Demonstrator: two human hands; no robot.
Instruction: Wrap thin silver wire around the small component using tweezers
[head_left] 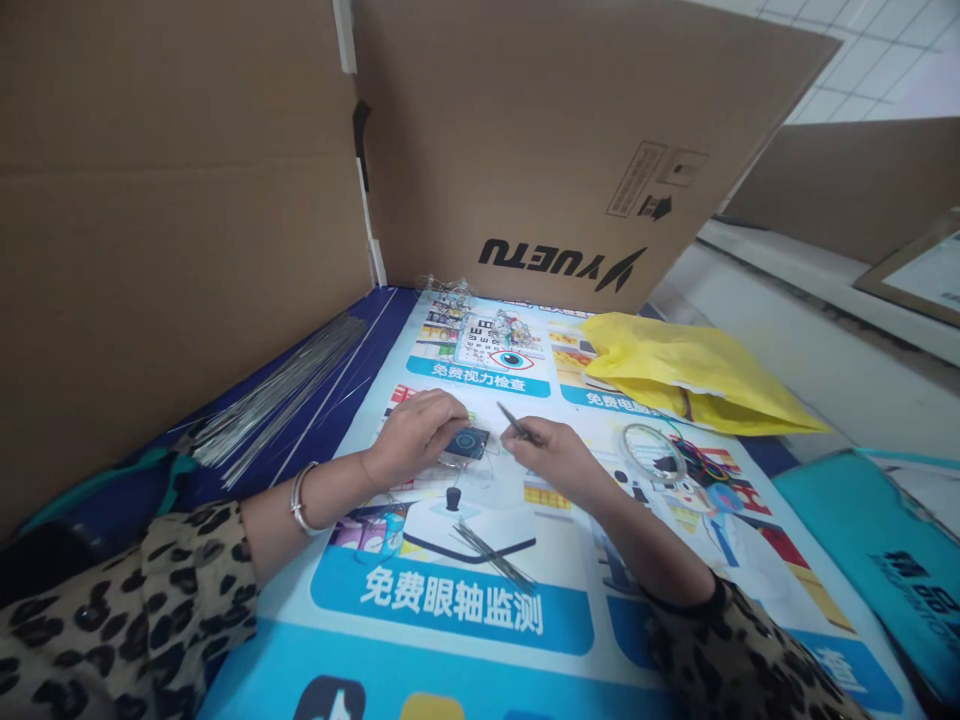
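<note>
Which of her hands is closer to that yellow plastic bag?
The right hand. It lies left of and below the yellow bag, pinching a thin metal pin; the left hand is farther left, resting on a small dark part.

Yellow bag (697,375), cardboard screens (540,130)

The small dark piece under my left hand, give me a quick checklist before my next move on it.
1. Left hand steadies the small dark piece: ok.
2. Right hand has a grip on the thin tool: ok.
3. Tool tip touching the piece: cannot tell.
4. Loose wires on the printed mat, near both hands: ok.
5. Long wire bundle lies apart, on the left: ok.
6. Yellow bag off the work spot: ok.
</note>
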